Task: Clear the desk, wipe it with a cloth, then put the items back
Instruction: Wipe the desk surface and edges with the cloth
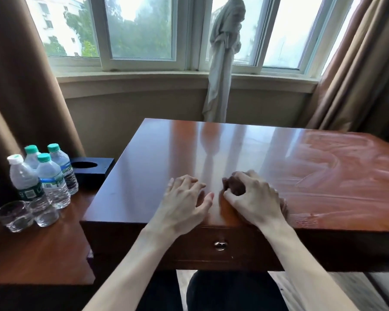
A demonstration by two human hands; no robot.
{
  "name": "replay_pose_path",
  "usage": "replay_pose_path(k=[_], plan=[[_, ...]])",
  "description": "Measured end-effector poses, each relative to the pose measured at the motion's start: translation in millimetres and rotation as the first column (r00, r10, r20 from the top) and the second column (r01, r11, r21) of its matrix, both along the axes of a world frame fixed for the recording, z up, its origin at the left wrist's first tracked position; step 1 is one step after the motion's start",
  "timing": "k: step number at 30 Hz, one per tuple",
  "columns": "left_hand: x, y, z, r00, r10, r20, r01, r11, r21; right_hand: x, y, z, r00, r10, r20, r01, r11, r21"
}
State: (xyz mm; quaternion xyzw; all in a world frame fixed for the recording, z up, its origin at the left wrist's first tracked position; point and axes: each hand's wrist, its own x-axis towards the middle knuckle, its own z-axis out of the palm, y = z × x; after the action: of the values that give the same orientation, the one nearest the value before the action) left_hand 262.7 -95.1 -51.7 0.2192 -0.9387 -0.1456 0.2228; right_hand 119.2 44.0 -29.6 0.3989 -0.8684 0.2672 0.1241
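The glossy reddish wooden desk fills the middle of the view, with wet streaks across its right half. My right hand grips a bunched brown cloth near the desk's front edge. My left hand hovers or rests just left of it, fingers spread and holding nothing. Several water bottles with green and white caps, two clear glasses and a dark tissue box stand on a lower side table to the left.
A drawer with a metal knob sits under the desk's front edge. Brown curtains hang at left and right, and a knotted grey sheer curtain hangs before the window behind the desk.
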Motion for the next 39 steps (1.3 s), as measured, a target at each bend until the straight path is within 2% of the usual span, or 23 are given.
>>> replay_pose_path(k=[2,3,7,9,11,12,16,22,28,31,33,36,39], plan=[[-8.7,-2.5,1.6,0.999,0.023,0.034,-0.024,0.999,0.022,16.1,8.9,-10.4,0.989,0.149,0.021,-0.149,0.989,-0.012],[-12.5,-4.4,3.2,0.998,0.033,0.052,-0.035,0.999,0.025,9.5,6.4,-7.3,0.985,0.165,0.047,-0.165,0.986,0.003],[-23.9,-16.9,11.4,0.991,0.062,0.116,-0.063,0.998,0.005,-44.8,-36.3,7.7,0.994,-0.085,0.063,0.083,0.996,0.046],[-36.1,-30.3,17.6,0.989,0.08,0.124,-0.081,0.997,0.001,-36.0,-53.1,4.2,1.0,0.006,-0.001,-0.006,0.996,0.089],[-56.8,-48.8,21.5,0.987,0.095,0.133,-0.096,0.995,0.006,-30.8,-61.5,-2.3,0.985,0.167,0.036,-0.17,0.981,0.09],[-69.4,-59.5,23.3,0.985,0.098,0.142,-0.102,0.995,0.021,-40.5,-67.4,-0.3,0.981,0.183,0.067,-0.188,0.978,0.087],[-122.0,-108.5,21.5,0.974,0.113,0.196,-0.118,0.993,0.012,-123.6,-127.0,5.5,0.998,0.026,0.065,-0.03,0.997,0.066],[-178.5,-190.0,5.9,0.938,0.104,0.33,-0.082,0.993,-0.081,-262.8,-234.6,-1.7,0.997,-0.047,0.068,0.041,0.996,0.084],[-181.6,-199.1,-11.1,0.94,0.108,0.324,-0.094,0.994,-0.056,-364.6,-317.6,-1.3,0.992,-0.118,0.036,0.115,0.991,0.072],[-180.8,-196.9,-7.0,0.935,0.102,0.339,-0.094,0.995,-0.039,-355.5,-308.2,-0.4,0.994,-0.104,0.036,0.101,0.992,0.082],[-178.7,-193.4,-2.9,0.936,0.098,0.339,-0.096,0.995,-0.022,-326.7,-281.3,0.6,0.998,-0.036,0.043,0.032,0.994,0.101],[-177.2,-190.1,-0.2,0.935,0.086,0.345,-0.093,0.996,0.005,-261.1,-225.0,5.1,0.991,0.111,0.072,-0.121,0.981,0.151],[-176.2,-189.3,0.0,0.931,0.084,0.354,-0.091,0.996,0.001,-181.9,-162.5,4.6,0.971,0.227,0.073,-0.235,0.964,0.121]])
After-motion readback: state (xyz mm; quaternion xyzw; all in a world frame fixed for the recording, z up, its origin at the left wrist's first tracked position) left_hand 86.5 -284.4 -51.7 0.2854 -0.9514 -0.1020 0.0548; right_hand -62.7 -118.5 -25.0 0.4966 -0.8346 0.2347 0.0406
